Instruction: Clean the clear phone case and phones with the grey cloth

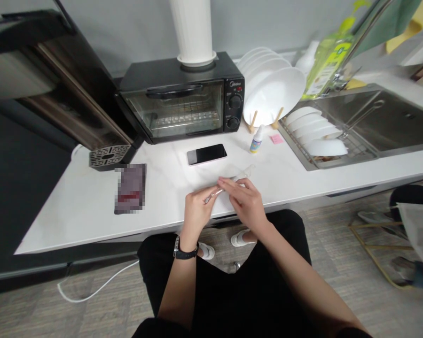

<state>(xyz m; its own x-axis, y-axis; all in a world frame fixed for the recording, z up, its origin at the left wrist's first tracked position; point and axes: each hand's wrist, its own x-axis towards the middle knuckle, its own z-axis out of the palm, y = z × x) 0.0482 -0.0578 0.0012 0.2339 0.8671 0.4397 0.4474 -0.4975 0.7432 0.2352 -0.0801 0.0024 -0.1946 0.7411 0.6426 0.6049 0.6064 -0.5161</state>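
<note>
Both my hands meet above the front of the white counter. My left hand [198,204] wears a black-banded watch at the wrist, and its closed fingers grip one end of a thin, flat object with a shiny edge. My right hand [247,201] lies over the same object from the other side, fingers bent against it. Beyond the right fingers a pale, see-through piece [246,172] sticks out; I cannot make out its kind. Just behind the hands a smartphone [207,154] lies flat, dark screen up. To its right stands a small white spray bottle [256,141].
A black toaster oven [183,108] stands at the back with a white pot on top. Plates [275,94] rest in a wooden rack beside the sink [384,117], near a pink note [277,139]. At left lie a blurred-out dark packet [130,188] and a drip tray [109,157].
</note>
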